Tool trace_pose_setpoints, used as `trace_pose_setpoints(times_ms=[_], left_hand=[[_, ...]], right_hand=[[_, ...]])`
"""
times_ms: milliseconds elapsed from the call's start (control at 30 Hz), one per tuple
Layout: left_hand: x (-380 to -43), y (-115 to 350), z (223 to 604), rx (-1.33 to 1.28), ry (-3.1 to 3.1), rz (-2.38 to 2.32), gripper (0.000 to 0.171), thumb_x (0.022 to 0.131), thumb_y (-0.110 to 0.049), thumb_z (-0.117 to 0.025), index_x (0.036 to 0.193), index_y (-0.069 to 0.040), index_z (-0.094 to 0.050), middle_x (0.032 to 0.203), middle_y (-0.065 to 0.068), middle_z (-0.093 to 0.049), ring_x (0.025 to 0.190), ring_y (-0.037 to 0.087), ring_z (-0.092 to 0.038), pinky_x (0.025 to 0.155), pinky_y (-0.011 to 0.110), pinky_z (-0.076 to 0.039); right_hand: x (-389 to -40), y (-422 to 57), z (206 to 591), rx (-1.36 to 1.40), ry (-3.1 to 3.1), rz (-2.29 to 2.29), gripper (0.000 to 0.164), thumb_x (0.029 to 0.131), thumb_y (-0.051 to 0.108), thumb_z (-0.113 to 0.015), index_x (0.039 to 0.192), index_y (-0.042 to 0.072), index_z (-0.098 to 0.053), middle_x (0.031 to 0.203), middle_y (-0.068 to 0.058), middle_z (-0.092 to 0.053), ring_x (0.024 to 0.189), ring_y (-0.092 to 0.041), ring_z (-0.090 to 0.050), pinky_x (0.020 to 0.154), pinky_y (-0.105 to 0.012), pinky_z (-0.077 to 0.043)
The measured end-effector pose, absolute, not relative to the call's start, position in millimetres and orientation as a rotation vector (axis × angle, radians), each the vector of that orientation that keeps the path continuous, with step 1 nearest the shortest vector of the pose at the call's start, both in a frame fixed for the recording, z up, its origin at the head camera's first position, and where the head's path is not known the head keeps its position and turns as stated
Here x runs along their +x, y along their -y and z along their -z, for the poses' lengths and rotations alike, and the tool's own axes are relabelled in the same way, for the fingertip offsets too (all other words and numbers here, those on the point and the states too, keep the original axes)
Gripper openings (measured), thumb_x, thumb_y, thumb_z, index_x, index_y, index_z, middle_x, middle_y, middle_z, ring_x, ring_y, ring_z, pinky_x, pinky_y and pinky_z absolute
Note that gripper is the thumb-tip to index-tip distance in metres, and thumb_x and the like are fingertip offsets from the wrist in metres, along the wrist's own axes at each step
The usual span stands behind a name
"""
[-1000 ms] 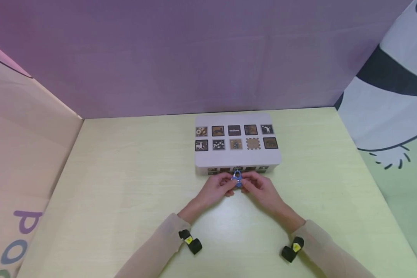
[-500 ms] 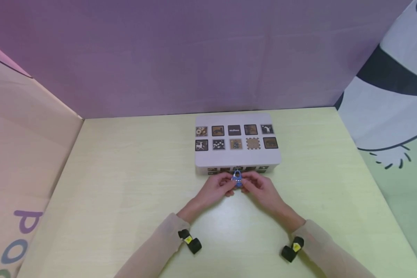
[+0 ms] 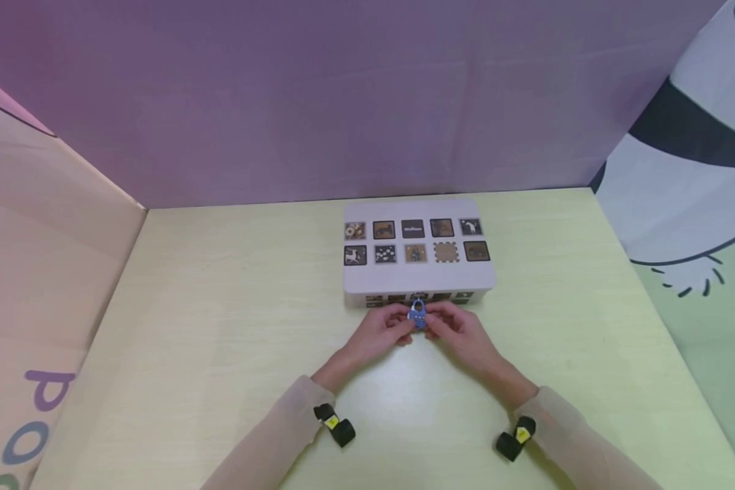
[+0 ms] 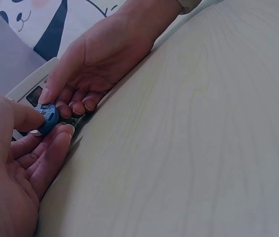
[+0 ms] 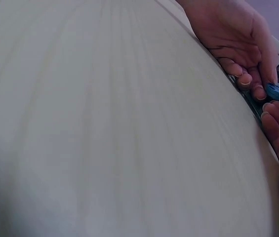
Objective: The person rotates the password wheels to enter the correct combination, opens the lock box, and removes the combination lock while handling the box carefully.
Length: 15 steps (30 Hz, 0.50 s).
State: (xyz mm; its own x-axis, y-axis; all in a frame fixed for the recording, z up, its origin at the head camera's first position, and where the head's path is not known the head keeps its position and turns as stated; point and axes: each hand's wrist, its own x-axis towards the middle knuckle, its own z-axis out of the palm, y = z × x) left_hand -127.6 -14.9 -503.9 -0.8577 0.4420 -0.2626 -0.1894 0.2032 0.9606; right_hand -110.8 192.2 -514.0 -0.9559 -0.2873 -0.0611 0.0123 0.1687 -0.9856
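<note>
A small blue padlock (image 3: 417,318) hangs at the front side of a white box (image 3: 419,278), its shackle up against the box's front wall. Pinched from the left, the padlock sits between the thumb and fingers of my left hand (image 3: 378,333). My right hand (image 3: 462,335) pinches the same lock from the right. In the left wrist view, small raised parts show on the face of the blue padlock (image 4: 49,118), partly covered by the fingertips. Whether the shackle passes through a latch on the box is too small to tell.
The box, with rows of small dark and brown picture squares on its lid, stands near the back of a pale wooden table (image 3: 239,327). A purple cloth wall (image 3: 318,102) rises behind. Printed panels stand at the left and right sides.
Both hands stay in place on the padlock. The lock's face appears tilted very slightly differently; the box has not moved.
</note>
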Motion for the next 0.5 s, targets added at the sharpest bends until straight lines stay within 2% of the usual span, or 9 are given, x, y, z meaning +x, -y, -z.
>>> trace_pose_setpoints(times_ms=[500], left_hand=[[-128.5,14.5,504.2,0.245,-1.995,-1.695,0.029,0.104,-0.013,-0.059,0.127,0.005,-0.064,0.100,0.011,-0.071,0.079,0.012,-0.067,0.077,0.027,-0.063]], right_hand=[[-111.2,-192.9,514.1,-0.251,-2.214,1.864,0.024,0.104,0.006,-0.060,0.124,-0.007,-0.062,0.108,-0.025,-0.070,0.087,-0.013,-0.070,0.082,-0.026,-0.063]])
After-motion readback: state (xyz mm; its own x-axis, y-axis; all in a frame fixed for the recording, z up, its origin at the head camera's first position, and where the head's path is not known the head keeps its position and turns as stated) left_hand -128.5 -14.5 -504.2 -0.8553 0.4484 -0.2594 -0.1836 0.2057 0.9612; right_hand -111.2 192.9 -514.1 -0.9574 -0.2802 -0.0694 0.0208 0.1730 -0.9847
